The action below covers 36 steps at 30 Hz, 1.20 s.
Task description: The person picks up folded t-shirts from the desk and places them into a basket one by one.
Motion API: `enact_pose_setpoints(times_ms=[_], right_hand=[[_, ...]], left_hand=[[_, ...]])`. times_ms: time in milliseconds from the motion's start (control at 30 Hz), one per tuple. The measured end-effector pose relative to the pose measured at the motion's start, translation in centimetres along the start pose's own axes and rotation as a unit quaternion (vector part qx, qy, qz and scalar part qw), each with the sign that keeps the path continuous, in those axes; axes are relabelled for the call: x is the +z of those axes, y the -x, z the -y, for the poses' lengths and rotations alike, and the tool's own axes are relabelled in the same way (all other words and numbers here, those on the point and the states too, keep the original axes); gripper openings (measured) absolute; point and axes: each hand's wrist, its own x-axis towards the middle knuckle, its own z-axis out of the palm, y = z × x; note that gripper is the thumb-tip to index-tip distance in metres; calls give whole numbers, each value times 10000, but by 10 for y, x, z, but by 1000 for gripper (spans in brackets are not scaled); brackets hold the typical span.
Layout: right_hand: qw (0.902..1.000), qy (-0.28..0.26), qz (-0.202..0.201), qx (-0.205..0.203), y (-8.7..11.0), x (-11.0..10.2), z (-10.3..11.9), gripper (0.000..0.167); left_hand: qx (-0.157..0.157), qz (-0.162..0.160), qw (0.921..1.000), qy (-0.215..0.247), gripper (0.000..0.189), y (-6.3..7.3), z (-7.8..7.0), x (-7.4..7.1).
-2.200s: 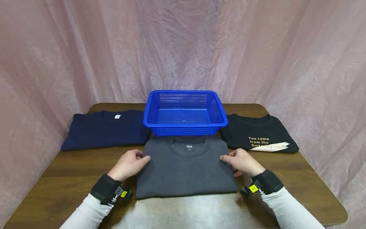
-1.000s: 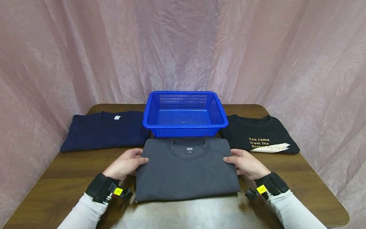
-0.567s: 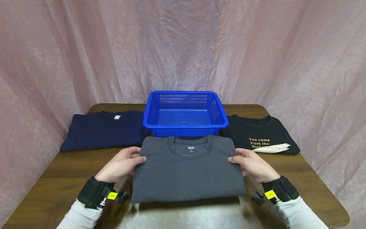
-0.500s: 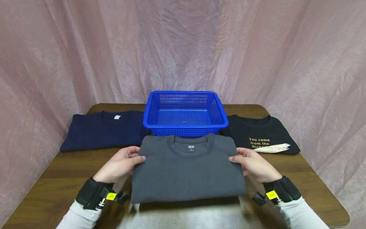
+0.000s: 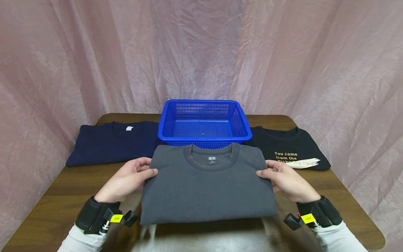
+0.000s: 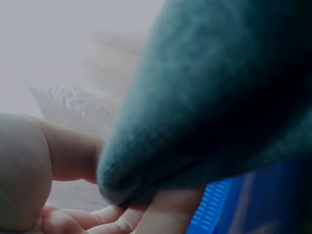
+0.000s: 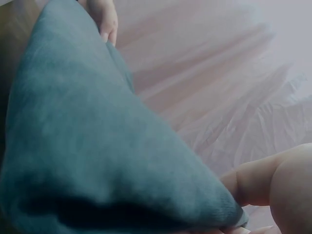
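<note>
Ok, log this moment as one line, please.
left hand: grips gray shirt, left side; right hand: grips right side; gray shirt: folded, held above table; blue basket: beyond it; navy shirt: left; black shirt: right

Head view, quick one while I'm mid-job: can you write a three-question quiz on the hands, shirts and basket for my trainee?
1. Multiple choice: where do the left hand and right hand grip the gray shirt?
A) both at the collar
B) one at each side edge
C) both at the bottom fold

2. Fill in the gap: the black printed shirt lies on the person's ____ side of the blue basket.

3. True or false: the blue basket has a folded shirt in it.

Key: 1. B. 2. right. 3. False; no shirt shows inside.
</note>
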Motion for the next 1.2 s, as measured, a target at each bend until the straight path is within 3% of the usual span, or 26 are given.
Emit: enact_pose_setpoints(times_ms=[267,633,867,1200], right_hand=[[9997,123,-13,-220,7,-3,10,27],[9984,391,-392,-145,5,-5,22,42],[9967,518,-570,-260,-4,-8,31,45],[9947,447,-891,-241,-23,-12,39,47]], left_hand=[[240,-197,9989,-351,39,5,-11,-1],[447,-362,9965,-602,43,1,-24,-4],[395,-648,9929,-915,42,-7,-33,-7],[328,-766,9918,-968,46,-28,-39,-14]])
